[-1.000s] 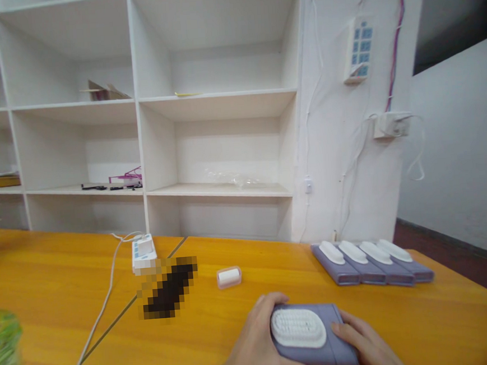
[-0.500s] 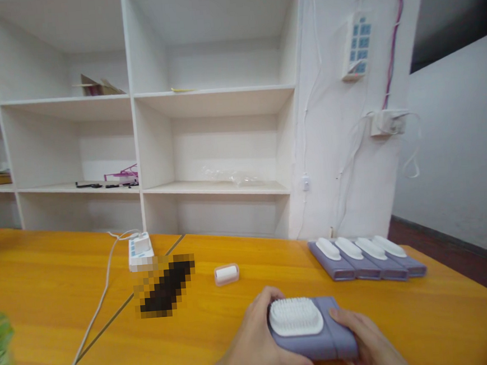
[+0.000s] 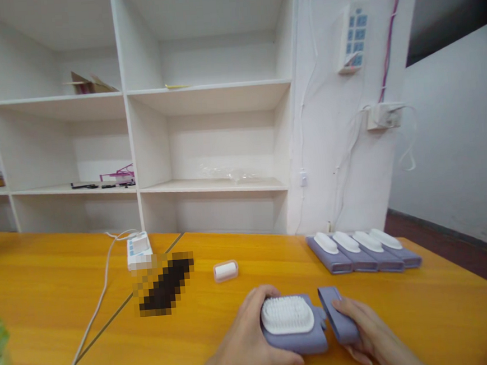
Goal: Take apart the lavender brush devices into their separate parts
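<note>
A small workshop or packing room is showing here. White open shelving (image 3: pixel 136 101) is filling the upper left and centre of the frame, holding only scraps of cardboard (image 3: pixel 88 84), a clear plastic bag (image 3: pixel 230 176) and a few small tools (image 3: pixel 104 182). A long orange wooden bench (image 3: pixel 46 299) is running across the bottom. A white power strip (image 3: pixel 139 250) is lying on it at left centre, its cable trailing off. More power strips (image 3: pixel 352 39) are hanging on the white wall at upper right, with loose wires. Four identical purple brush units (image 3: pixel 362 250) are sitting in a neat row at right.
</note>
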The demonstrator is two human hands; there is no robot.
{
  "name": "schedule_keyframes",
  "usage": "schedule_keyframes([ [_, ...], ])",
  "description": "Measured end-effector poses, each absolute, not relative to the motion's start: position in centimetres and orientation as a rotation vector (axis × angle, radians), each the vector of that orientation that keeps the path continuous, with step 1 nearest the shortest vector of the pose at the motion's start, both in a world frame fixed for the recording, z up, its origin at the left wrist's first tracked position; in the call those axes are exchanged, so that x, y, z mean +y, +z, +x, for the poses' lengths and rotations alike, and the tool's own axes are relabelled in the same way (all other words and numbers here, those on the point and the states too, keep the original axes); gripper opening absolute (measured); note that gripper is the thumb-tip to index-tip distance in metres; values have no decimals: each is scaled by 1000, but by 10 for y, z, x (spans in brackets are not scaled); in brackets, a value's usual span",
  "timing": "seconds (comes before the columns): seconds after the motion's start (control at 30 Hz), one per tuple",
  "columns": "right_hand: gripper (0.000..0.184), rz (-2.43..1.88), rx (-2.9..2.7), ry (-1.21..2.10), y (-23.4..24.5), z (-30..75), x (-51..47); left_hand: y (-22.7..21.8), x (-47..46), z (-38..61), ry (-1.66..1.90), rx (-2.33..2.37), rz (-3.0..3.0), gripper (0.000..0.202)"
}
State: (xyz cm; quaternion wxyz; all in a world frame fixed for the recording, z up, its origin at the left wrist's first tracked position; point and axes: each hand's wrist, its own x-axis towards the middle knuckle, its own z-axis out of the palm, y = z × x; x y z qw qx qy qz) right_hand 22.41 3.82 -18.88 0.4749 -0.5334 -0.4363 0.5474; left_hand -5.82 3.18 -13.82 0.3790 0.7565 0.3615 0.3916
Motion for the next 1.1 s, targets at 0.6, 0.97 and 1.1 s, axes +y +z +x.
schedule_keyframes([
  [0.6, 59, -1561, -845, 1059, -170, 255, 33, -134, 42, -68, 929, 1091, 1863, 74],
  [0.97, 61, -1807, -1292, 511, -165, 307, 35, -171, 78, -93, 1025, 1207, 2197, 82],
  [1.1, 48, -1723, -1681, -425, -163, 295, 34, -174, 81, -93, 1371, 1170, 2634, 72],
])
